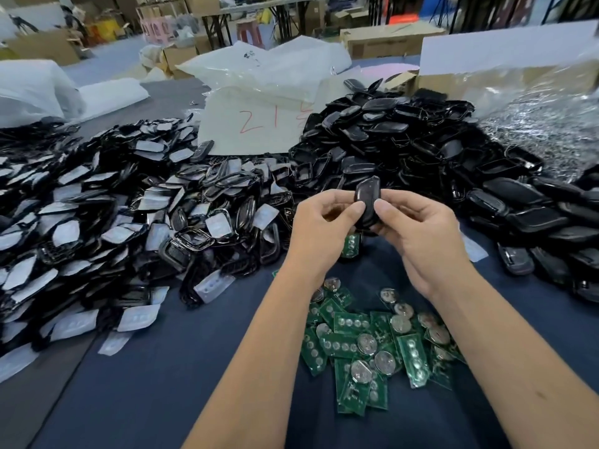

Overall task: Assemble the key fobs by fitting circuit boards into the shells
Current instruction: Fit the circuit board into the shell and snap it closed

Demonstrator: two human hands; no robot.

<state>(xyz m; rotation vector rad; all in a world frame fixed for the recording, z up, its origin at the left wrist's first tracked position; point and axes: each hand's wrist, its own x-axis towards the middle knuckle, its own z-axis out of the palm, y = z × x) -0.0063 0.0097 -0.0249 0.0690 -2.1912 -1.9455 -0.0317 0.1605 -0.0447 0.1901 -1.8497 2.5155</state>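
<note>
A dark blue table (155,384) sat crowded on three sides, with bare cloth only at the near left.

A heap of shells with pale film (97,228) ran to the left edge, and a heap of black shells (405,140) filled the right, leaving a narrow lane between. Green circuit boards (366,338) lay loose under the forearms. Above them, the left hand (319,228) and right hand (418,234) pinched one black key fob (366,202) upright between thumbs and curled fingers, held off the table.
</note>
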